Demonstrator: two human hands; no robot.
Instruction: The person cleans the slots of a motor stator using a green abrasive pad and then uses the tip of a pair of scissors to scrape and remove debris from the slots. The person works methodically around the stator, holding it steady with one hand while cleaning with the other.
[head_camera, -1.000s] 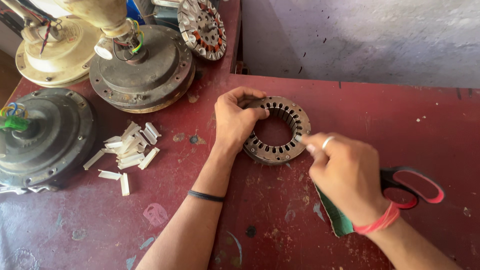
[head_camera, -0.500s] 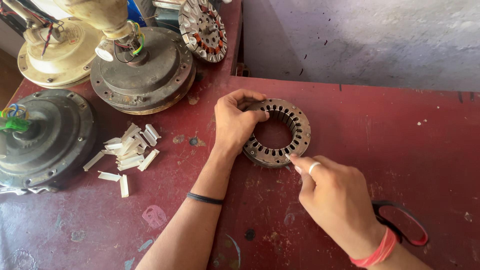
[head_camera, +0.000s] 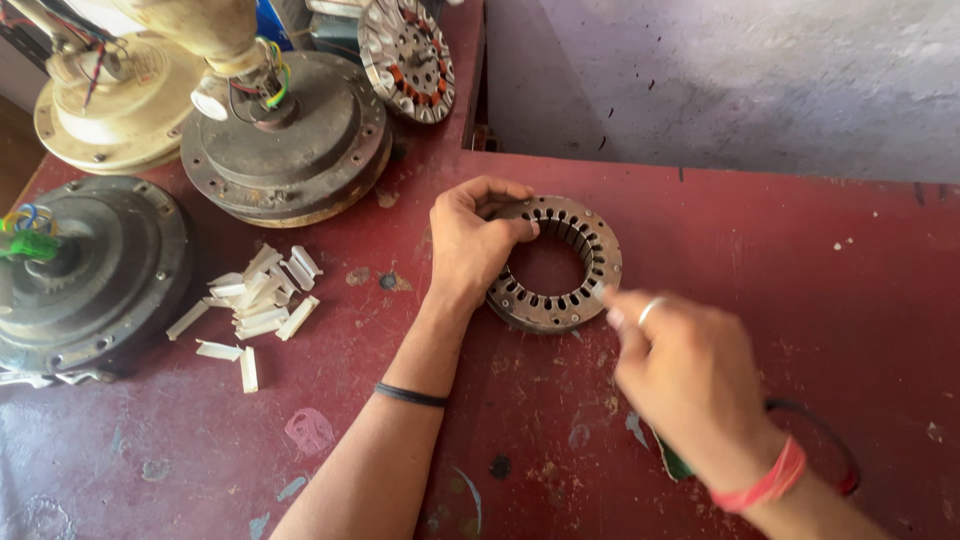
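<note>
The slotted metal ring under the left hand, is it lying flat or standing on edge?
Lying flat. The slotted metal ring shows its whole round face and open centre, red table visible through it. The left hand rests on its rim.

We're in a repair workshop, a ceiling-fan motor bench by the look of it: a worn red table (head_camera: 800, 300), paint chipped and stained, set against a scuffed grey wall (head_camera: 720, 80). Opened fan motor housings (head_camera: 290, 140) crowd the far left edge, coloured wires poking out of one, and a wound stator (head_camera: 405, 55) leans at the back. A bare slotted stator ring (head_camera: 555, 265) lies mid-bench, with a scatter of small white strips (head_camera: 255, 300) nearby.
</note>
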